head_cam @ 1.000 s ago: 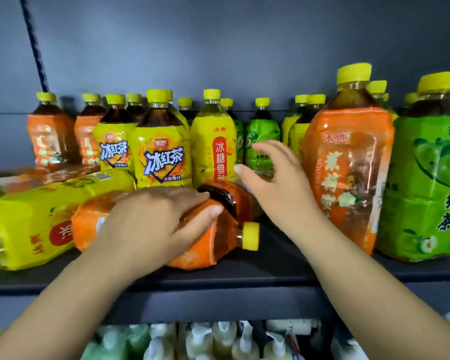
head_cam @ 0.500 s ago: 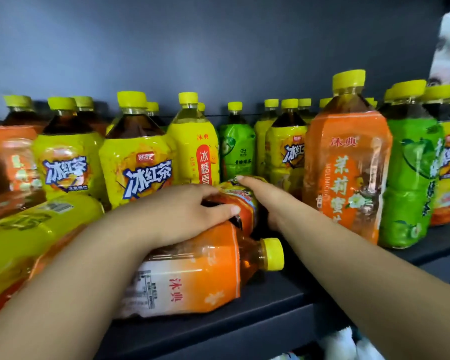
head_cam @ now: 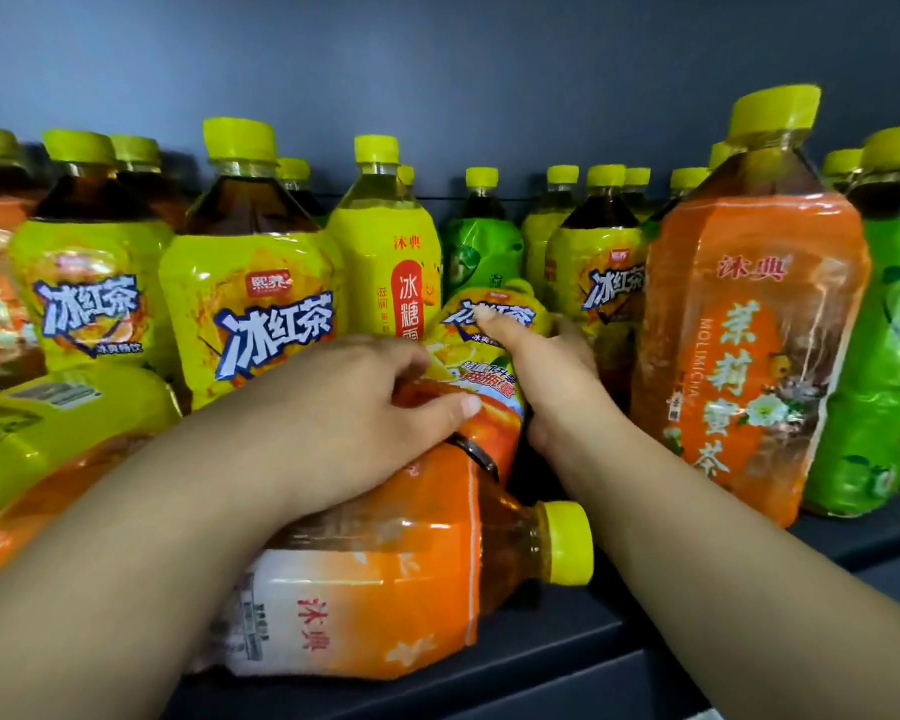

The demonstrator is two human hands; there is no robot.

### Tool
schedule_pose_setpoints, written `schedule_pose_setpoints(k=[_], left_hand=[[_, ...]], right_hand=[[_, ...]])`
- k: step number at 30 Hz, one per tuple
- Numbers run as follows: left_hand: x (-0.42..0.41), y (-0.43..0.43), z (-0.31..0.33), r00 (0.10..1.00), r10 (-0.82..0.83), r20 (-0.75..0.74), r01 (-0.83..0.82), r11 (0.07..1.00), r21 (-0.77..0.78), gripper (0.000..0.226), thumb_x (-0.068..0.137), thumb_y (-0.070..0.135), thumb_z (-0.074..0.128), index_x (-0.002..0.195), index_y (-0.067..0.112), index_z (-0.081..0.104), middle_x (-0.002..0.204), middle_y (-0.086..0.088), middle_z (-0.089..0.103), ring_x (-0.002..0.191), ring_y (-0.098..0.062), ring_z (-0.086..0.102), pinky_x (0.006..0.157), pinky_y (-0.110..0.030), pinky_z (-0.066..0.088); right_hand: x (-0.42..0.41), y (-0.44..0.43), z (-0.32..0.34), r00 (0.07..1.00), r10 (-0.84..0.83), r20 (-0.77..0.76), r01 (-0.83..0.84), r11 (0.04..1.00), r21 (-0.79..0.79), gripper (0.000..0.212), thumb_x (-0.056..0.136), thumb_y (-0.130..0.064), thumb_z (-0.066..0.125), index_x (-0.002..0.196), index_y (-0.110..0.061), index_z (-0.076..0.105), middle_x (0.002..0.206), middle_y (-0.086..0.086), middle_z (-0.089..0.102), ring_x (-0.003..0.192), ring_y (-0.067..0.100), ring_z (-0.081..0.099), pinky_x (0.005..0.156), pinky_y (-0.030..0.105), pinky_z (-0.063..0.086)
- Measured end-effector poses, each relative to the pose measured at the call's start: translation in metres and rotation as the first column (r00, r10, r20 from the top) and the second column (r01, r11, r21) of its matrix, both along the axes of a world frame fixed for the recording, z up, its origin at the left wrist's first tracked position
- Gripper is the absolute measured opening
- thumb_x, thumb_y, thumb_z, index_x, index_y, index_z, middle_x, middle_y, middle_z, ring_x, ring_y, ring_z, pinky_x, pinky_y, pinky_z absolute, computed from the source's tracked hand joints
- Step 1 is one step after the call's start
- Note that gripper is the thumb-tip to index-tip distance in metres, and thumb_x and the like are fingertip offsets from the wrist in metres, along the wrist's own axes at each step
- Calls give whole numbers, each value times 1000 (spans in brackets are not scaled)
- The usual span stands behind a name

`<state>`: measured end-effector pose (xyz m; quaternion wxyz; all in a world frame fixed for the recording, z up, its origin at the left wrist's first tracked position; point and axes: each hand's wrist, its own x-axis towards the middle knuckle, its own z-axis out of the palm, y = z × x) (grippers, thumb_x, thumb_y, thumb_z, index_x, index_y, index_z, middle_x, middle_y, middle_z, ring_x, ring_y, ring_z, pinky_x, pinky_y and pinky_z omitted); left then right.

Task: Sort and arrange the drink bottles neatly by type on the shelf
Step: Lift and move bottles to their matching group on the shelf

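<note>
Matte shelf (head_cam: 567,665): right hand (head_cam: 554,379) grips crinkly-sleeved bottle (head_cam: 489,356)

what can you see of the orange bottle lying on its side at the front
The orange bottle is clear plastic in a glossy wrap, orange fading to white toward its base, with red characters and a barcode. Dark amber drink shows at the neck; the yellow cap is on, pointing right. It lies on its side at the front of the dark shelf. The left hand rests across its top, and the iced tea bottle that hand grips seems to touch its shoulder.
</note>
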<state>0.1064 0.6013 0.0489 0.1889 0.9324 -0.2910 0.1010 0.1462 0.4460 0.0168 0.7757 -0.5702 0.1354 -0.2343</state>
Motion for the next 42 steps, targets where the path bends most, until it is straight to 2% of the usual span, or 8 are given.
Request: schedule_pose_setpoints(k=[8,11,15,20,23,26,30,42], left_hand=[[4,2,3,983,107,-150,-105,994,20,70,72,67,46,129,28,45,126,5,55,114,-15,51,91,-24,40],[7,-1,3,972,171,-161,-169,985,25,53,72,68,46,93,21,57,98,0,61,89,-16,56,73,-27,44],[13,-1,3,967,190,-169,-201,979,-47,45,71,67,54,70,22,46,76,5,52,74,-14,51,61,-28,36],[19,0,3,984,106,-142,-132,973,-187,55,72,60,59,110,22,52,101,7,56,92,-16,53,78,-27,40],[23,2,2,987,44,-152,-89,950,-298,60,71,55,64,117,19,51,113,-1,63,95,-24,61,89,-38,48],[24,0,3,987,52,-150,-98,945,-312,62,70,52,69,117,16,50,117,-5,62,99,-28,62,91,-41,49],[28,-10,11,989,95,-112,-119,964,-237,60,72,49,70,114,12,53,113,-8,63,100,-27,62,90,-37,49],[43,-40,17,979,199,-45,-201,978,-49,52,79,51,62,102,5,55,98,-14,65,97,-28,63,78,-30,45]], right_hand=[[-22,5,8,915,-11,404,212,865,-455,83,70,-20,80,139,-22,33,129,1,53,114,15,56,96,39,49],[-23,6,1,881,60,470,267,756,-597,90,60,-27,79,137,-24,33,138,1,44,124,15,47,102,39,43],[-28,7,0,861,151,486,184,798,-574,86,59,-34,75,132,-30,30,139,1,39,130,17,42,105,43,40],[-34,10,5,928,113,356,128,799,-588,92,64,-44,77,140,-23,29,144,0,30,132,13,35,108,32,34],[-35,9,4,943,66,326,156,777,-609,86,72,-34,75,142,-18,28,144,2,27,132,14,33,106,30,35],[-37,10,6,958,56,283,139,770,-622,91,57,-57,76,133,-20,44,135,4,45,121,18,49,100,38,44],[-30,2,3,958,50,283,140,780,-610,85,51,-69,65,121,-23,54,121,6,59,109,22,59,91,46,50],[-10,-9,-2,964,111,243,16,883,-468,76,80,-39,67,144,-21,29,135,8,51,119,23,53,95,47,48]])
